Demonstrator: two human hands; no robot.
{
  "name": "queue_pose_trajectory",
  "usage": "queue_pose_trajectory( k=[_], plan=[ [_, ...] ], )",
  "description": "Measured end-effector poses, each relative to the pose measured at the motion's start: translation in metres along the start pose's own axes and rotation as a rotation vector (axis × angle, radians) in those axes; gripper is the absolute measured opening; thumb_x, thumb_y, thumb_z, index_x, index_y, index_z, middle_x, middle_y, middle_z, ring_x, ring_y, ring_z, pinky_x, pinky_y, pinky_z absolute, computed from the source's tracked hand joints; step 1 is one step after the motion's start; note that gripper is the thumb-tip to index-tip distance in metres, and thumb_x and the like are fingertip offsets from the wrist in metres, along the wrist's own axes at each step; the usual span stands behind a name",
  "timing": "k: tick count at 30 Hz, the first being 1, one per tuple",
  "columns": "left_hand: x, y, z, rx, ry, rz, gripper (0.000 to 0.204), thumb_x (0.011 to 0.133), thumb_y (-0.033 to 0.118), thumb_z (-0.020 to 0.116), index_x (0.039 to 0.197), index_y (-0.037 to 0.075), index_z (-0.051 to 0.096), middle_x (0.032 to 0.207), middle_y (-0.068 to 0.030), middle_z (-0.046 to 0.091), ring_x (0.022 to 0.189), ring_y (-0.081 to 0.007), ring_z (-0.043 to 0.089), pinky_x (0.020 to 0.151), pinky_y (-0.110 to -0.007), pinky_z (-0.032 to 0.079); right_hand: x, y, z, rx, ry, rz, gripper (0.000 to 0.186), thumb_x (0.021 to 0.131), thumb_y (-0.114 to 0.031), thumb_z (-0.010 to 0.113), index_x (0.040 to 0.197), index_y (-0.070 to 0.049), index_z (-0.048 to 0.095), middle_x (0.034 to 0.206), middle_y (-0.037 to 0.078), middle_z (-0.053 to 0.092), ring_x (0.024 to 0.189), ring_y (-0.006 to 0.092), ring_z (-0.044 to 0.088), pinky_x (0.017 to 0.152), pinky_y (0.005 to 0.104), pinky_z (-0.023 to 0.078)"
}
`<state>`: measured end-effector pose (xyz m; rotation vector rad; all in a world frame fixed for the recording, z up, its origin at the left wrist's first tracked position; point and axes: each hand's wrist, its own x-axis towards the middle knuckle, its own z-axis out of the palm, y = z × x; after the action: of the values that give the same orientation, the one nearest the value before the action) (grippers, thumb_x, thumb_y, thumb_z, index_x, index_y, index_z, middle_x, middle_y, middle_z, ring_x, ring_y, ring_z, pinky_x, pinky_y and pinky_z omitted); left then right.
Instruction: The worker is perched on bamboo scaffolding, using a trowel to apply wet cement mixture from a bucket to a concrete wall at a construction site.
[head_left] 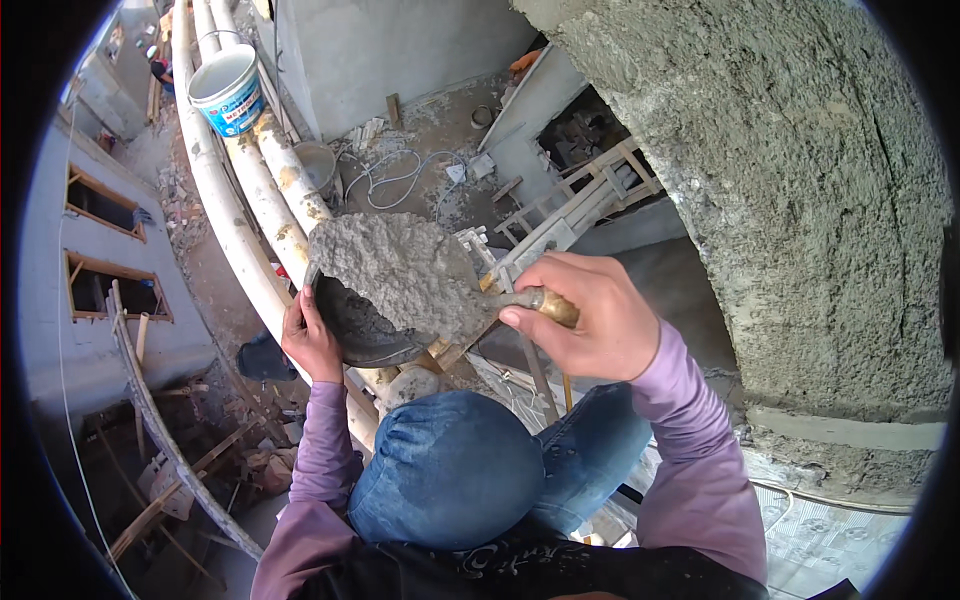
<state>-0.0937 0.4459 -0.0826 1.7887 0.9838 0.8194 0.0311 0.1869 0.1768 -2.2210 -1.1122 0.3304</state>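
Observation:
My left hand (312, 340) grips the rim of a dark round pan (352, 335) with wet grey mortar in it. My right hand (590, 320) is closed round the wooden handle of a trowel (530, 298). A heaped lump of grey mortar (390, 265) sits at the trowel's end over the pan, hiding the blade. My bent knees in blue jeans (450, 465) are just below the pan.
Pale wooden poles (230, 210) run along the left, with a blue-and-white bucket (228, 105) on them. A rough plastered wall (800, 200) rises at the right. Far below are rubble, coiled hose (395, 180) and a wooden frame (585, 200). A person (160, 70) is at the upper left.

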Motion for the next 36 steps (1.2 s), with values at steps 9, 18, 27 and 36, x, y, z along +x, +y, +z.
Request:
queue_pose_trajectory(
  k=[9,18,27,36],
  plan=[
    [0.0,0.006,0.032,-0.135,-0.024,-0.029,0.033,0.099,0.024,0.063,0.103,-0.007,0.072,0.085,-0.0102,0.071,0.076,-0.0103,0.06,0.072,-0.027,0.048,-0.034,0.114,-0.139,0.627,0.222,0.613,0.032,0.098,-0.029,0.057,0.087,0.001,0.059,0.065,0.007,0.057,0.044,0.0118,0.046,0.041,0.0244,0.037],
    [-0.003,0.011,0.009,-0.022,-0.005,0.028,0.027,0.098,0.02,0.064,0.104,-0.005,0.072,0.079,-0.0088,0.067,0.072,-0.0112,0.059,0.069,-0.027,0.048,-0.149,0.052,-0.049,-0.347,0.348,0.757,0.02,0.091,-0.019,0.066,0.09,0.001,0.065,0.065,0.012,0.06,0.053,0.0219,0.059,0.051,0.0353,0.043],
    [-0.019,0.023,0.036,-0.077,-0.011,0.148,0.018,0.094,0.017,0.068,0.095,-0.001,0.072,0.066,-0.0123,0.055,0.055,-0.0205,0.05,0.054,-0.035,0.039,0.013,0.136,0.199,-0.474,-0.29,0.264,0.024,0.084,-0.02,0.066,0.091,0.003,0.065,0.091,0.024,0.064,0.085,0.0448,0.065,0.076,0.0483,0.054],
    [-0.005,0.014,0.011,-0.019,-0.015,0.125,0.016,0.094,0.014,0.069,0.094,-0.001,0.071,0.067,-0.0119,0.053,0.056,-0.021,0.049,0.054,-0.035,0.039,-0.026,0.111,0.213,-0.055,-0.183,0.247,0.024,0.091,-0.021,0.063,0.096,0.002,0.059,0.092,0.023,0.063,0.088,0.0443,0.062,0.075,0.0518,0.048]
  ],
)
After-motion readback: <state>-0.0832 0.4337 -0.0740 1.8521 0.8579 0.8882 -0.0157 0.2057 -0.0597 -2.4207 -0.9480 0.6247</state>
